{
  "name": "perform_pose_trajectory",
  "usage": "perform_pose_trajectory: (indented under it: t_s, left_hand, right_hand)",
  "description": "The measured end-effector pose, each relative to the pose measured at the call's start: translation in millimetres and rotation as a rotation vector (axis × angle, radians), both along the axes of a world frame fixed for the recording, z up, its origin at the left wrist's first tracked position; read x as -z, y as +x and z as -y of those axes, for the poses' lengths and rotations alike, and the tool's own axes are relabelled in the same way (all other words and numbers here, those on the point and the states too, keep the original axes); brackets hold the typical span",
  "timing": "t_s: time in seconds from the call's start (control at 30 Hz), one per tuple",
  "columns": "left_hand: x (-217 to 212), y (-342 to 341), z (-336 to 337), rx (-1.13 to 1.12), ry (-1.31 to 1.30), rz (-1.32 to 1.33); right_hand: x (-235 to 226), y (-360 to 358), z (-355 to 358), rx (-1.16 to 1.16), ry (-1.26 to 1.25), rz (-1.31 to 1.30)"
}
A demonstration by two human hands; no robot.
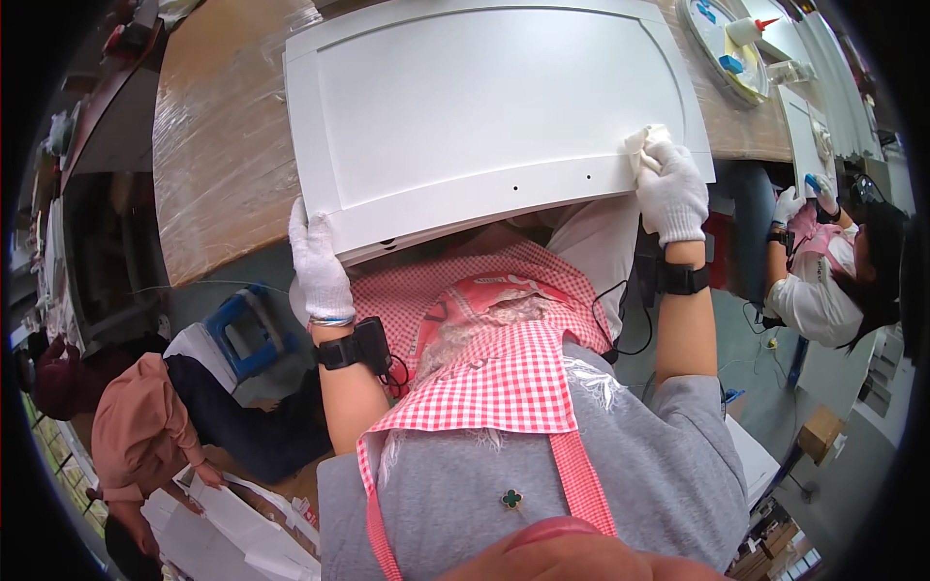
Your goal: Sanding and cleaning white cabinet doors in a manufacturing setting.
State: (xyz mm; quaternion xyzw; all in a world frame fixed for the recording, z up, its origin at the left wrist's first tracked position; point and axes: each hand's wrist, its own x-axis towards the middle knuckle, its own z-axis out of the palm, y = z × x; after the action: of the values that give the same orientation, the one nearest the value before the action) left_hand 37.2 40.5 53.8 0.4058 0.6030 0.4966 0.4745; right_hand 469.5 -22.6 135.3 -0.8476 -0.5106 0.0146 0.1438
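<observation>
A white framed panel [504, 97], like a cabinet door, lies before me with its near edge jutting out over my lap. Two small dark holes show in its near rail. My left hand [318, 259], in a white knit glove, grips the panel at its near left corner; the thumb rests along the front and some fingers are hidden at the edge. At the right end of the near rail, my right hand [670, 194], gloved too, pinches a crumpled off-white cloth [643, 143] and presses it against the panel's surface.
The table [218, 145] under the panel is wrapped in clear film. A round tray [719, 68] at the far right holds a red-tipped bottle [751, 31] and blue pieces. Co-workers handle white panels at right and lower left. A blue stool [242, 334] stands at left.
</observation>
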Motion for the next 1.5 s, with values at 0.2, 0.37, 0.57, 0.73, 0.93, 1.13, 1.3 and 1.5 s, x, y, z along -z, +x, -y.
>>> perform_pose_trajectory:
  t_s: [0.2, 0.37, 0.57, 0.73, 0.93, 1.13, 1.3, 1.5]
  left_hand:
    - [2.5, -2.0, -1.5, -0.014, 0.002, 0.043]
    - [4.8, -5.5, -1.7, -0.002, -0.006, 0.025]
    - [9.7, -9.7, -4.0, 0.005, 0.019, 0.016]
    - [9.5, -9.0, -2.2, -0.017, 0.014, 0.041]
    - [6.9, -7.9, -3.2, -0.002, 0.023, 0.024]
    - [8.9, -9.3, -1.7, 0.008, 0.029, -0.009]
    - [8.6, -9.2, -3.2, 0.016, 0.039, -0.016]
    - [10.0, -9.6, -4.5, 0.026, 0.049, 0.058]
  right_hand:
    - [13.1, 56.4, 5.7, 0.004, 0.056, 0.219]
    - [4.6, -1.2, 6.9, -0.147, 0.051, 0.123]
    - [4.0, -27.9, 3.6, -0.049, 0.026, 0.024]
    - [1.1, -34.5, 1.2, -0.093, -0.011, 0.0]
    - [-2.5, -36.0, -0.6, -0.128, -0.054, -0.016]
    - [0.6, -28.7, -1.2, -0.122, 0.073, 0.111]
    - [1.0, -28.6, -2.0, -0.114, -0.022, -0.011]
    - [1.3, -34.4, -1.6, -0.13, 0.011, -0.014]
